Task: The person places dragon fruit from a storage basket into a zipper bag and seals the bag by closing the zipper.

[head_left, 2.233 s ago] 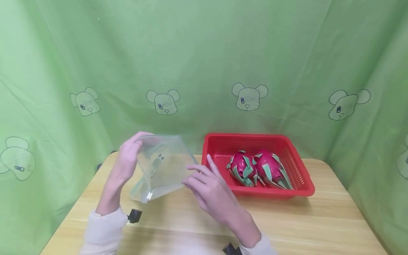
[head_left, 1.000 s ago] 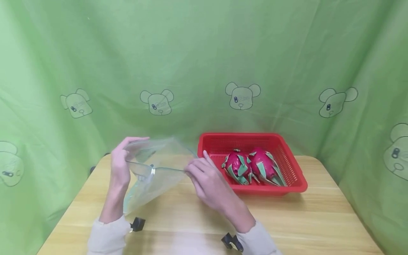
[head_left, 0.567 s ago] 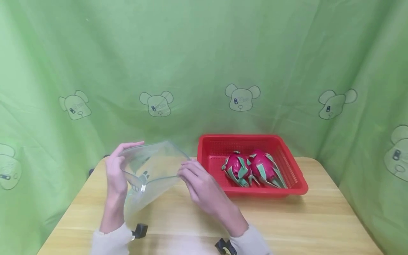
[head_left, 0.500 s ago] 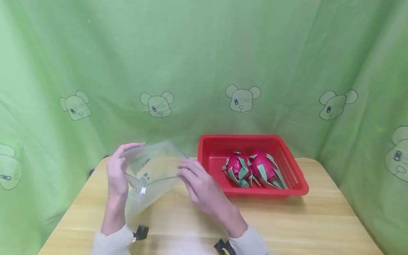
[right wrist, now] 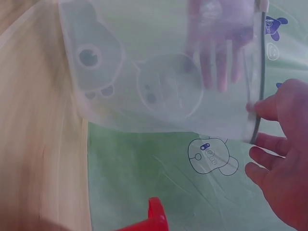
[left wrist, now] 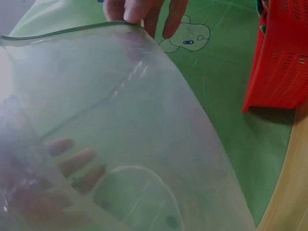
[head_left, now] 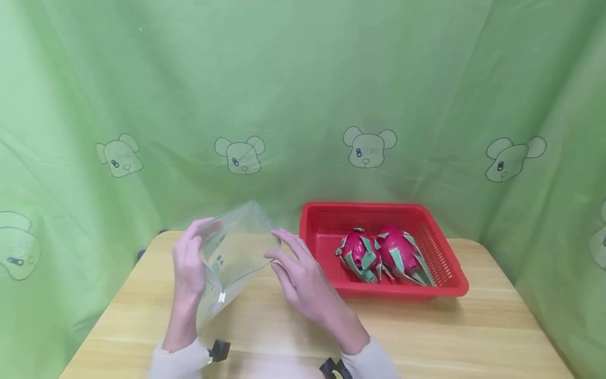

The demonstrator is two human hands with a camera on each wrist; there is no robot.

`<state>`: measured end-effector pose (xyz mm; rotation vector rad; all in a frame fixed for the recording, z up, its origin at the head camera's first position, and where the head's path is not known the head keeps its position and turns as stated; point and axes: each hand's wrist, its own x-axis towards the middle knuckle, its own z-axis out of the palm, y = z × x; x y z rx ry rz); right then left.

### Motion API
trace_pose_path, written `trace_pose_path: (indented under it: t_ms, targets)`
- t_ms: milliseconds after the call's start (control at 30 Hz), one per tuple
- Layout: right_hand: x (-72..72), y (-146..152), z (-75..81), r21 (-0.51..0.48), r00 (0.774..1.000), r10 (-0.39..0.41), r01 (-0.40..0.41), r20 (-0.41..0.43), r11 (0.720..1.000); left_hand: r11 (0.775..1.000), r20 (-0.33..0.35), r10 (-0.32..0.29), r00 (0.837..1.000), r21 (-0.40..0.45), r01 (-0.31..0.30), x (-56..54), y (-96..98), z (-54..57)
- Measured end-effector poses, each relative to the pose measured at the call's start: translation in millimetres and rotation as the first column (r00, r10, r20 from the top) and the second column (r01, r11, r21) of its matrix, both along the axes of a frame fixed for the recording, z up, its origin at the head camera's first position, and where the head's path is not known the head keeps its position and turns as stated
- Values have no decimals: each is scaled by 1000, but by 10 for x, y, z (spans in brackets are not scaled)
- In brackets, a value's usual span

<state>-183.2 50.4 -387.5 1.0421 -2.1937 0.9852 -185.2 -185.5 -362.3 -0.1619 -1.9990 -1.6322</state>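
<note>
A translucent slider zip bag [head_left: 241,247] is held up over the table with its mouth spread wide and a white slider on the near rim. My left hand [head_left: 189,263] holds the bag's left side between thumb and fingers; in the right wrist view its fingers [right wrist: 221,65] show through the plastic. At the right corner of the mouth, my right hand [head_left: 305,279] pinches the rim with thumb and fingers. To the right, two pink-and-green dragon fruits [head_left: 362,252] lie side by side in a red plastic basket [head_left: 326,287].
The basket stands at the back right of the light wooden table [head_left: 426,337], near its far edge. A green curtain [head_left: 303,95] printed with bear heads hangs behind and at both sides. Black wrist-camera mounts [head_left: 220,350] stick out by both sleeves.
Both hands have kept hold of the bag while its mouth has been raised, tipped and spread. My right fingers have shifted along the rim. The fruits have stayed in the basket.
</note>
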Motion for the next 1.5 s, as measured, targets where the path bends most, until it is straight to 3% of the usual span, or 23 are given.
trace_pose_path:
  t_ms: [233,467,567,700,900,1067,1433,1500]
  targets:
    - [7,142,44,27,997,-16,14,75,1000,997,-42,67,997,39,-66,27,7,-28]
    - [-64,364,174,58,993,-72,67,93,996,979,-112,75,991,198,-52,24,16,-2]
    - [-112,469,257,38,983,-87,82,159,996,970,-144,77,987,241,-41,29,10,16]
    - [-210,630,365,8,954,-114,117,278,993,967,-175,97,980,251,-51,33,-12,32]
    - [-367,935,481,109,872,-252,227,420,968,962,-180,98,979,269,-47,24,-24,40]
    - [-485,1147,485,267,802,-373,275,466,924,965,-183,102,978,257,-53,5,-19,42]
    - [-632,1298,380,524,652,-535,239,537,818,968,-194,132,972,238,-84,12,-31,17]
    - [-665,1295,356,563,611,-570,234,548,792,968,-199,129,971,239,-80,13,-34,14]
